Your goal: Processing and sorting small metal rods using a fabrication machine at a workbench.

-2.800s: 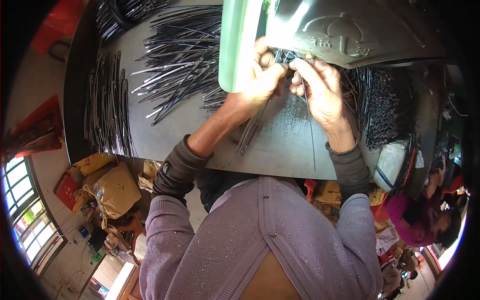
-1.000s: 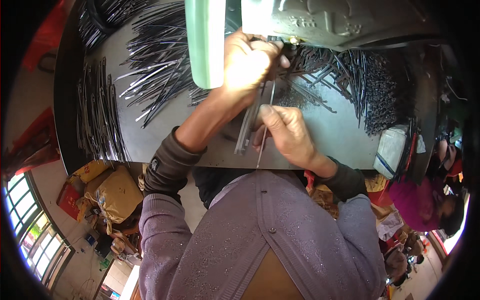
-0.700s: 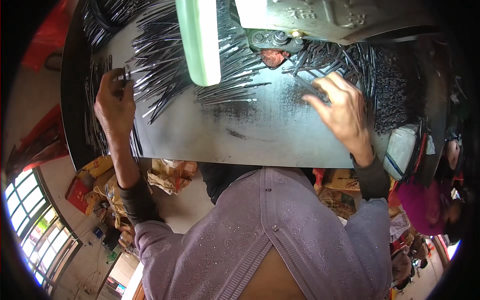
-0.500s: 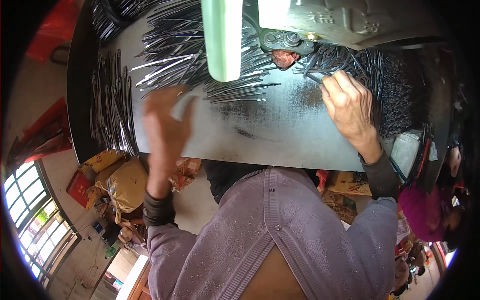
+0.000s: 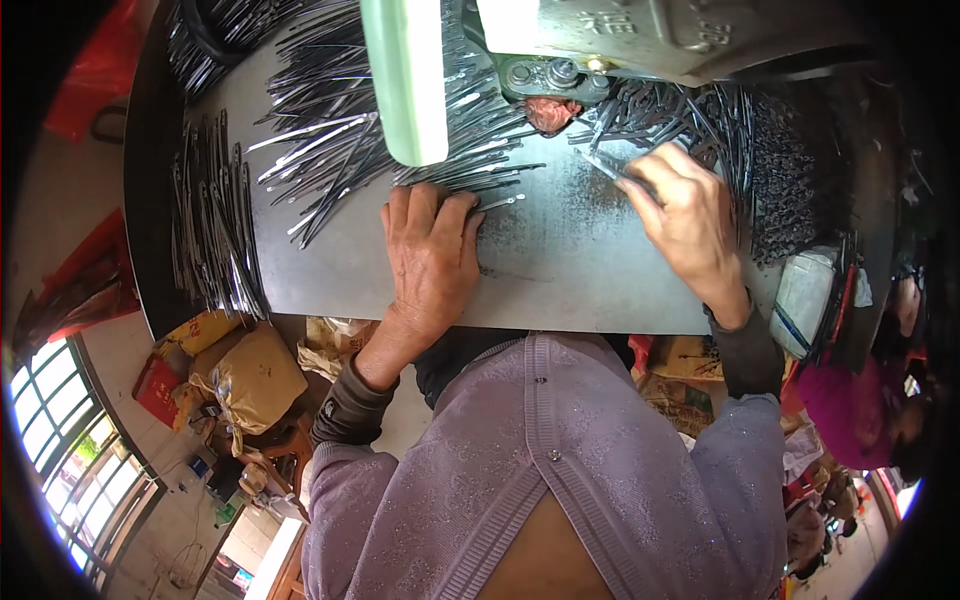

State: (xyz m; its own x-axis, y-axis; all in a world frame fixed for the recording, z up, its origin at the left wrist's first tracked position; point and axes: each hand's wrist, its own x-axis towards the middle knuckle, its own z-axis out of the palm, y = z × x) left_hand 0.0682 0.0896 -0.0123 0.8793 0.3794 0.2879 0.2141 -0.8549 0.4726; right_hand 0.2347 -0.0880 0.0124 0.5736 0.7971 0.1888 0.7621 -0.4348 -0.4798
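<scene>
My left hand (image 5: 430,255) is closed at the near edge of a heap of long thin metal rods (image 5: 325,130). One slim rod (image 5: 502,203) with a flattened bright end pokes out past its fingers to the right. My right hand (image 5: 690,220) pinches a short slender metal piece (image 5: 602,164) between thumb and forefinger, its tip pointing up and left. Whether that piece is one strip or two-pronged I cannot tell. Beyond it lies a pile of short dark metal strips (image 5: 650,110).
A machine (image 5: 560,80) with a pale green guard (image 5: 405,90) overhangs the metal table (image 5: 560,300). A reddish lump (image 5: 552,113) sits under it. More rods (image 5: 212,220) lie at left; a whitish box (image 5: 803,300) stands at right. Sacks (image 5: 258,375) are below left.
My left hand has moved right from the left part of the table to the rods' near edge and closed. My right hand has drawn slightly nearer me, with the slender piece now clear of the strips.
</scene>
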